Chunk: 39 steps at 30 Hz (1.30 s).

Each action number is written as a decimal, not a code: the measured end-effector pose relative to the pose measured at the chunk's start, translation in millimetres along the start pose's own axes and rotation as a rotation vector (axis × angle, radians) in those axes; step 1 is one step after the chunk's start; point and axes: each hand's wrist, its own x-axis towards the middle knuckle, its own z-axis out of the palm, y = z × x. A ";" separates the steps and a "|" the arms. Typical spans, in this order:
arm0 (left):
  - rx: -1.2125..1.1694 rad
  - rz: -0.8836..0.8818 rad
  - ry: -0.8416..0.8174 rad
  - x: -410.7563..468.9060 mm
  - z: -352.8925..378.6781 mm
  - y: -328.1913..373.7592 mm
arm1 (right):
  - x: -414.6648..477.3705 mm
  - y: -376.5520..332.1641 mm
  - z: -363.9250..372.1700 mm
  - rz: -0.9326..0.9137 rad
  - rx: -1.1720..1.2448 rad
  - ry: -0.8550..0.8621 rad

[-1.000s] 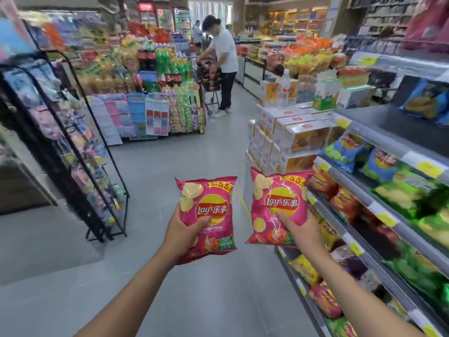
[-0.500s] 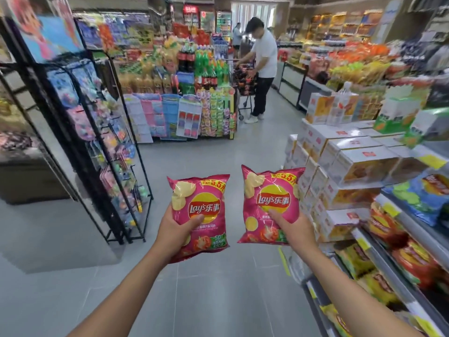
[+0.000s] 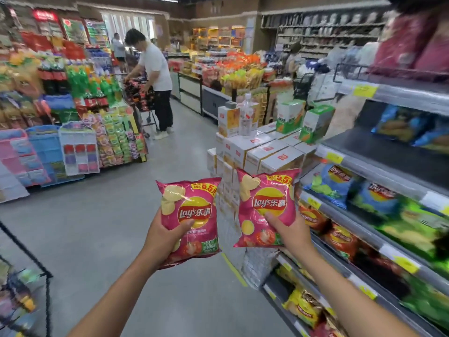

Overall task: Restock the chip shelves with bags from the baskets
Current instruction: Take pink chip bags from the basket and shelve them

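I hold two pink Lay's chip bags upright in front of me over the aisle floor. My left hand (image 3: 165,235) grips the lower part of the left pink bag (image 3: 194,205), thumb across its front. My right hand (image 3: 290,233) grips the right pink bag (image 3: 264,203) from its lower right side. The two bags hang side by side and do not touch. The chip shelves (image 3: 379,171) run along my right, with blue, green, red and yellow bags on several levels. No basket is in view.
A stack of white cartons (image 3: 262,152) stands at the shelf's end, just behind the right bag. A person in a white shirt (image 3: 155,69) bends over a cart down the aisle. Snack displays (image 3: 80,132) line the left. A black wire rack (image 3: 26,283) sits low left.
The view has swung right, bringing the chip shelves back in on the right and pushing the black rack out left. Both hands keep the same grip on the bags.
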 end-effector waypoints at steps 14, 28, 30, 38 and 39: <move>-0.002 0.122 -0.472 85.2 264.2 72.1 | 20.9 9.8 -203.3 0.026 -0.034 0.492; -0.106 0.297 -0.790 109.2 368.0 169.0 | 0.3 -44.1 -268.1 -0.022 -0.060 0.780; -0.118 0.314 -0.825 120.5 372.6 179.5 | 3.7 -50.5 -265.3 -0.035 -0.070 0.827; -0.150 0.421 -0.876 170.1 379.4 232.3 | 31.7 -89.9 -255.7 -0.054 -0.084 0.884; -0.158 0.438 -0.881 175.0 379.0 241.5 | 35.1 -98.3 -254.6 -0.062 -0.079 0.885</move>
